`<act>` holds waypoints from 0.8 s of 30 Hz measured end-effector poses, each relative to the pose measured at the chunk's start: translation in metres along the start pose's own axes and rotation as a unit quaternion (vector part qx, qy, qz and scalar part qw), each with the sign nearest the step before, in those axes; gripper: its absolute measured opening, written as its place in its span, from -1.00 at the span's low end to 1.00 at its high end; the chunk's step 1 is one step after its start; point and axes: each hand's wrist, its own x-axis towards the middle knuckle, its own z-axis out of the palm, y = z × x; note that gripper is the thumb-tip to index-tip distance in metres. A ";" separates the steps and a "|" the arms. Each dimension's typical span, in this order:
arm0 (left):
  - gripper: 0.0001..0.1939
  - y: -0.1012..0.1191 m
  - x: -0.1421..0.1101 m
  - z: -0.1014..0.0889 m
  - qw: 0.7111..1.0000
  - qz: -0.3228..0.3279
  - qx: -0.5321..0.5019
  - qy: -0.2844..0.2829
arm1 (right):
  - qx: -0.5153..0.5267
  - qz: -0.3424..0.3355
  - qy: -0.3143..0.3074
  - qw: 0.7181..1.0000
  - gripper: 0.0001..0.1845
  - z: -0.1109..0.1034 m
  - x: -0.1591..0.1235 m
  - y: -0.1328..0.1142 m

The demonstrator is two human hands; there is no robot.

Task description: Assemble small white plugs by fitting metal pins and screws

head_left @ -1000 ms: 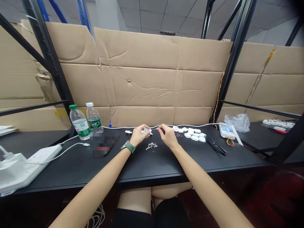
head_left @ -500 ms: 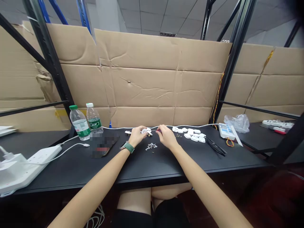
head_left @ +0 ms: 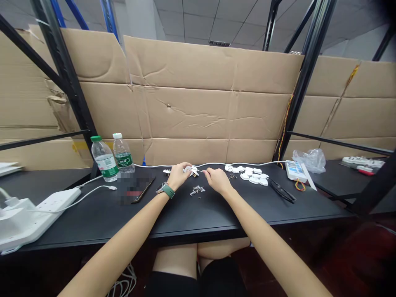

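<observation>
My left hand (head_left: 178, 175), with a green watch on the wrist, is closed round a small white plug part (head_left: 192, 170) held just above the black table (head_left: 93, 214). My right hand (head_left: 216, 180) is pinched on a thin tool whose tip (head_left: 200, 170) points at that part. A small heap of metal pins and screws (head_left: 197, 190) lies on the table right below and between the hands.
Several white plug shells (head_left: 252, 175) lie to the right, with black cutters (head_left: 281, 190), a white device (head_left: 294, 170) and a plastic bag (head_left: 309, 159) beyond. Two water bottles (head_left: 104, 159), a phone and a white power strip (head_left: 34, 214) are on the left. Cardboard walls the back.
Both hands have lowered slightly toward the table and stayed together; the left hand has turned the white part a little.
</observation>
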 end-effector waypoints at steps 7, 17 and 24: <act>-0.70 -0.006 0.002 0.001 1.000 -0.004 0.009 0.000 | 0.102 -0.018 0.002 0.995 -0.88 -0.001 -0.001 0.002; -0.71 -0.002 0.000 0.002 1.000 0.017 0.003 -0.017 | 0.042 -0.018 0.004 0.999 -0.68 -0.002 0.000 0.001; -0.73 -0.004 0.000 0.000 0.999 0.042 0.011 -0.022 | 0.098 -0.015 0.001 0.995 -0.62 0.003 0.001 0.005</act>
